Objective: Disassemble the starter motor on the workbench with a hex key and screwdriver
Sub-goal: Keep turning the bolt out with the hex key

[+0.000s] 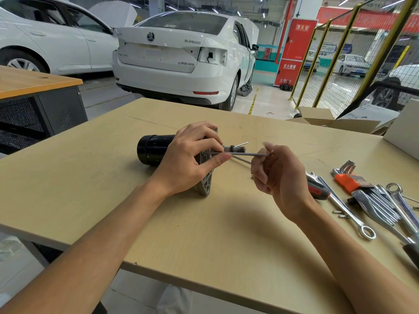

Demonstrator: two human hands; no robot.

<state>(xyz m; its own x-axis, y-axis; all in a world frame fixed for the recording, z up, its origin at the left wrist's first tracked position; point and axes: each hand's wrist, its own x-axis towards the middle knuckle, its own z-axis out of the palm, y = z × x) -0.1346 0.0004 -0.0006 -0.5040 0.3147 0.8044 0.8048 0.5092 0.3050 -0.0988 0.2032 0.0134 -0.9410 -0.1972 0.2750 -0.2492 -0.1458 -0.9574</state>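
The starter motor (152,150), a black cylinder with a grey cast flange, lies on its side in the middle of the workbench (113,200). My left hand (192,159) grips its flange end, thumb and fingers curled round the housing. A thin hex key (247,154) runs level from the flange to my right hand (278,175), which pinches its right end with thumb and fingertips. A second thin rod (242,160) lies slanted on the bench just below the hex key. A screwdriver with a red and black handle (317,189) lies behind my right wrist, partly hidden.
Several chrome spanners (374,207) and an orange hex key holder (347,180) lie at the right of the bench. Small loose screws (339,213) rest near them. Open cardboard boxes (317,118) stand at the far right edge. White cars are parked beyond the bench.
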